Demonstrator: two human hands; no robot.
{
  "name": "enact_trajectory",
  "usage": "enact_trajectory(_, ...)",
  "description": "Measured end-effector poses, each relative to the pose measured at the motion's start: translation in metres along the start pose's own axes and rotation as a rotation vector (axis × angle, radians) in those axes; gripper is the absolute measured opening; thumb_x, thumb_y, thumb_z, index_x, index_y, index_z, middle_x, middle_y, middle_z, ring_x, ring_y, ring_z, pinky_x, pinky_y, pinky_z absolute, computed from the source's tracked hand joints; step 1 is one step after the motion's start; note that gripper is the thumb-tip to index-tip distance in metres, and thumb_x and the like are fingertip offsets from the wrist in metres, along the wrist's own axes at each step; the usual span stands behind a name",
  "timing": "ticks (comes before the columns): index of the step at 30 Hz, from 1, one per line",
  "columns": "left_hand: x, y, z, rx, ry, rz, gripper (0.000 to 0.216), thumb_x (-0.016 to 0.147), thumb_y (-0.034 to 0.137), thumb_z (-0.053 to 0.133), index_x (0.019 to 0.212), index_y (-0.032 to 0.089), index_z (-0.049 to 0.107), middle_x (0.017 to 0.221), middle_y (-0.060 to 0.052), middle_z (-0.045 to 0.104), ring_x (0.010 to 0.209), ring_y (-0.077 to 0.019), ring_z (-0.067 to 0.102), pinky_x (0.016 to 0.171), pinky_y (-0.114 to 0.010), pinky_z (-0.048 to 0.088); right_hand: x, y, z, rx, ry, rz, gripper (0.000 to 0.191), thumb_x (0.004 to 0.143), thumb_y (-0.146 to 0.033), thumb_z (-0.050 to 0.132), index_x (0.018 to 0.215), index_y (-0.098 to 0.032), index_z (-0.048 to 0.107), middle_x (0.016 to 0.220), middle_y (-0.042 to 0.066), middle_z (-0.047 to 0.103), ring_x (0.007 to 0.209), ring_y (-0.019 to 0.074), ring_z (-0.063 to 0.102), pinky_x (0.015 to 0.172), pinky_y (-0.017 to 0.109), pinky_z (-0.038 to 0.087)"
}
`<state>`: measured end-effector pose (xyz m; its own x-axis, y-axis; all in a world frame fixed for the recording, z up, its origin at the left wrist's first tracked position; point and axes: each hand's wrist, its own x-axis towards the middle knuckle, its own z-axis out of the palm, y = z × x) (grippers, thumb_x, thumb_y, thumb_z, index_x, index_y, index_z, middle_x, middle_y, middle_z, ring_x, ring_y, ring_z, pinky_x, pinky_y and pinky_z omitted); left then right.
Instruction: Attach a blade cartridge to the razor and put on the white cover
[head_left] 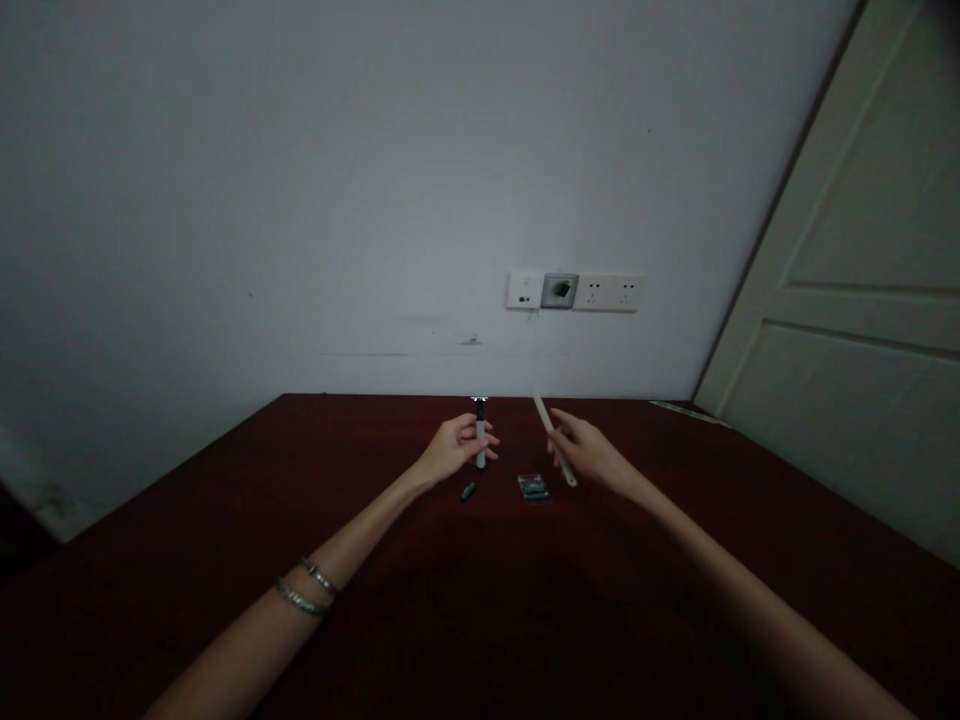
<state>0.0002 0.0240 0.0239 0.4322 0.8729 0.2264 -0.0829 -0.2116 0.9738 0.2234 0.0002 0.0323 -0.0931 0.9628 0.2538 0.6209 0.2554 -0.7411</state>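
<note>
The left hand (450,447) pinched a white-handled razor (481,431), the right hand (590,453) a slim white stick (564,464), seemingly a two-handed holding step whose next move called for steady grips.

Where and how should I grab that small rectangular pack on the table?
Probably pinch the small rectangular pack by its near and far edges, coming from above on the near side. It lies flat on the table, so its edges seem the easiest hold, and the pale stick in your right hand slants close by its right side.
</note>
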Motion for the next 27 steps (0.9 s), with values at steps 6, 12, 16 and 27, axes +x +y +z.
enact_trajectory(6,0.003,-0.016,0.000,0.104,-0.015,0.040,0.015,0.075,0.010,0.054,0.089,0.011,0.049,0.082,-0.009,0.064,0.064,-0.0140,0.064,0.060,-0.025,0.048,0.001,-0.005,-0.022,0.344,-0.160,0.001,0.031,0.078,-0.027,0.052,0.104,-0.012,0.058,0.072,0.005,0.061,0.054,0.0117,0.054,0.051,0.025,0.045)
enact_trajectory(12,0.001,-0.028,0.001,0.348,-0.031,0.171,0.010,0.077,0.008,0.050,0.085,0.013,0.048,0.083,-0.005,0.062,0.073,-0.0130,0.062,0.070,-0.027,0.047,-0.005,-0.008,-0.046,0.264,-0.180,-0.039,0.037,0.075,-0.045,0.055,0.096,-0.015,0.064,0.061,0.001,0.056,0.046,0.0087,0.043,0.042,0.022,0.031)
enact_trajectory(16,-0.005,-0.023,0.002,0.630,-0.057,0.336,0.008,0.082,0.012,0.045,0.087,0.015,0.050,0.084,-0.005,0.061,0.078,-0.0141,0.059,0.073,-0.027,0.044,-0.015,-0.019,-0.047,0.136,-0.186,-0.123,0.038,0.074,-0.047,0.057,0.091,-0.016,0.070,0.059,0.002,0.059,0.052,0.0118,0.047,0.049,0.025,0.036)
enact_trajectory(27,-0.007,-0.020,-0.001,0.848,-0.100,0.446,0.008,0.084,0.013,0.041,0.088,0.017,0.047,0.081,-0.004,0.059,0.076,-0.0151,0.059,0.071,-0.025,0.043,-0.018,-0.018,-0.040,0.073,-0.184,-0.199,0.035,0.071,-0.047,0.062,0.085,-0.017,0.074,0.061,0.004,0.065,0.057,0.0151,0.054,0.059,0.029,0.043)
